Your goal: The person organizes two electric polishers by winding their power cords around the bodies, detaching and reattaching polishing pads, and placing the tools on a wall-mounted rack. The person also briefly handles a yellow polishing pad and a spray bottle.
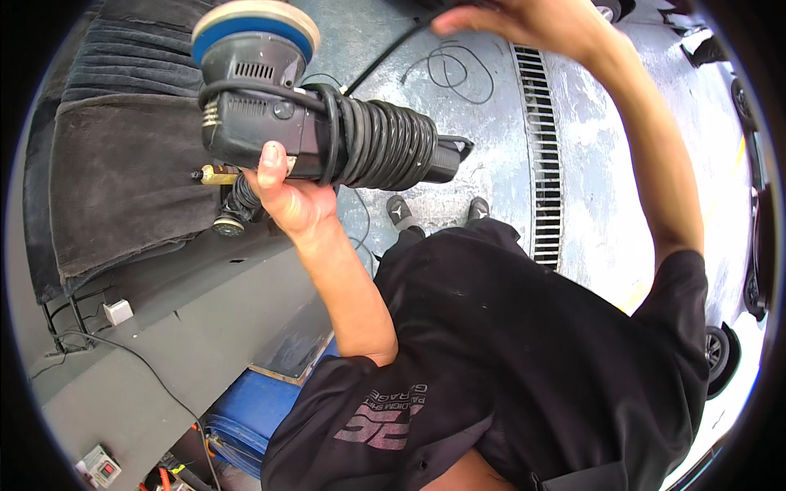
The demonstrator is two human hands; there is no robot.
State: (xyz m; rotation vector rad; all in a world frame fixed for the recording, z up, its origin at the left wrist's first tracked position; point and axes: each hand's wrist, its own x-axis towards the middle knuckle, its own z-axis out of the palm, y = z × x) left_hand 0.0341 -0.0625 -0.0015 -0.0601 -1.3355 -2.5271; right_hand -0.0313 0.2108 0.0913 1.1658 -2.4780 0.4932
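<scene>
My left hand [291, 196] is wrapped round the underside of a black electric polisher [254, 123], its thumb against the casing. The polisher lies sideways, its round blue-and-white backing pad [254, 33] turned up and away. Around its handle the black power cord [389, 143] is wound in several tight turns. From these turns a length of cord slants up to my right hand [532, 24], raised near the top edge. That hand closes on the cord at the thumb; its other fingers are partly cut off by the frame.
Dark towels [131, 180] hang at the left over a grey surface, beside a smaller cord-wrapped tool [233, 217]. Loops of loose cable [458, 78] lie on the floor near a slotted drain [536, 147]. A blue barrel [246, 417] stands lower left; a vehicle wheel [719, 352] is at right.
</scene>
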